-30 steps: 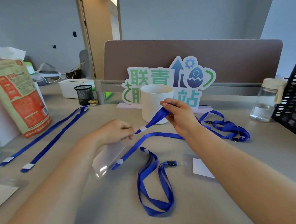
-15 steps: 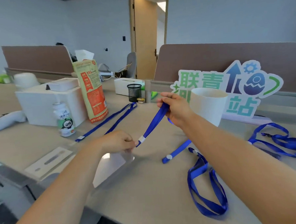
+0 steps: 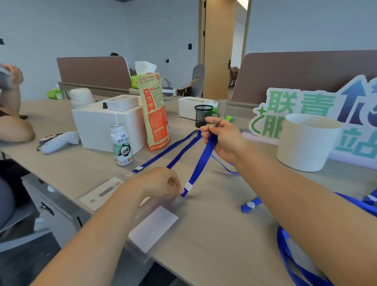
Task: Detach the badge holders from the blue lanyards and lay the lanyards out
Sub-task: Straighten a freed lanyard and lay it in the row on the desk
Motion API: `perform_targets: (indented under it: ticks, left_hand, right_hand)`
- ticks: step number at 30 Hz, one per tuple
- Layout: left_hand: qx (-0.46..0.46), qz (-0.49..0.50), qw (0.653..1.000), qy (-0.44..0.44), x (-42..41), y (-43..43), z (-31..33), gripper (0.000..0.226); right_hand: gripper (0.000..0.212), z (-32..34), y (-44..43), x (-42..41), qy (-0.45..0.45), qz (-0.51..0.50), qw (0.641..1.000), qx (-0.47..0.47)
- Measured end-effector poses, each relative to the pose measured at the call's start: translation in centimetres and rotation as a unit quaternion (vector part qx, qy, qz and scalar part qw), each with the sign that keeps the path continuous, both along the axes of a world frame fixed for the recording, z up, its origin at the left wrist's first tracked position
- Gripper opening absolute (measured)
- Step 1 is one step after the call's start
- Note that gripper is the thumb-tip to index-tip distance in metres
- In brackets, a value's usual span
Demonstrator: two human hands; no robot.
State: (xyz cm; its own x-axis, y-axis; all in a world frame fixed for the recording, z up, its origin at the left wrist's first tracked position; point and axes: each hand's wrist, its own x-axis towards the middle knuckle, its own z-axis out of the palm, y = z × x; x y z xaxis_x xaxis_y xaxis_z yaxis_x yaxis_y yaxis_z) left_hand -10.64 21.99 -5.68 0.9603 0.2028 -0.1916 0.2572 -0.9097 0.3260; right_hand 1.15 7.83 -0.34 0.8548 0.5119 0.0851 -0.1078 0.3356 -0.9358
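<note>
Both hands were up over the bench [image 3: 221, 239] with 1 blue lanyard [image 3: 202, 161] stretched tight between them. The left hand [image 3: 161, 183] had its fingers [image 3: 178, 188] pinched shut on the lower end, right by the white band where the strap finished, just above the bench. The right hand [image 3: 223, 138] was higher and further back, fingers closed around the strap near its top, so the lanyard ran on a slant between the 2 hands. A clear badge holder [image 3: 153, 227] with a white card in it lay flat on the bench right under the left hand; it was too blurry to tell if it was touching the strap end.

2 more lanyards [image 3: 162, 153] were laid out straight behind, white-tagged ends toward the camera, running back toward a black mesh pen cup [image 3: 203, 114]. Another blue strap end [image 3: 251, 206] with a white button sat near the right forearm, and a loose loop [image 3: 299, 266] lay at the lower right.

Writing-wise: the cutout sign [image 3: 308, 110] on the right showed big green and blue characters, 联青 on top, 服 and 站 below, partly hidden by a white ribbed cup [image 3: 307, 143]. The small bottle [image 3: 122, 146] had a panda on its label, text too small to read. The tall orange pouch [image 3: 154, 114] had print I couldn't make out.
</note>
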Motion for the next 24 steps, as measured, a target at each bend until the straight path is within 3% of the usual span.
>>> perform_targets:
  ticks: [2, 4, 6, 9, 18, 24]
  left_hand:
    - [-0.079, 0.015, 0.994, -0.067, 0.6, -0.2, 0.4, 0.043]
    - [-0.215, 0.015, 0.968, -0.129, 1.3, -1.0, 1.1, 0.050]
    - [-0.303, 0.016, 0.943, -0.140, 2.3, -1.9, 1.6, 0.046]
    - [-0.364, 0.006, 0.921, -0.137, 3.5, -3.4, 1.8, 0.029]
    - [-0.378, 0.002, 0.908, -0.179, 5.2, -4.2, 1.7, 0.015]
    - [-0.305, 0.006, 0.947, -0.102, 4.8, -3.3, 1.2, 0.019]
  right_hand:
    - [0.031, -0.5, 0.1, -0.1, -0.003, 0.016, 1.000, -0.019]
    - [0.032, -1.0, -0.1, -0.1, -0.006, 0.034, 0.999, -0.034]
    - [0.034, -1.3, -0.4, -0.1, 0.005, 0.055, 0.998, -0.029]
    - [0.035, -1.5, -1.0, 0.2, 0.023, 0.090, 0.996, 0.001]
    - [0.028, -0.7, -2.9, 3.0, 0.023, 0.071, 0.997, 0.018]
    - [0.028, -1.3, -3.2, 4.6, 0.029, -0.022, 0.999, -0.014]
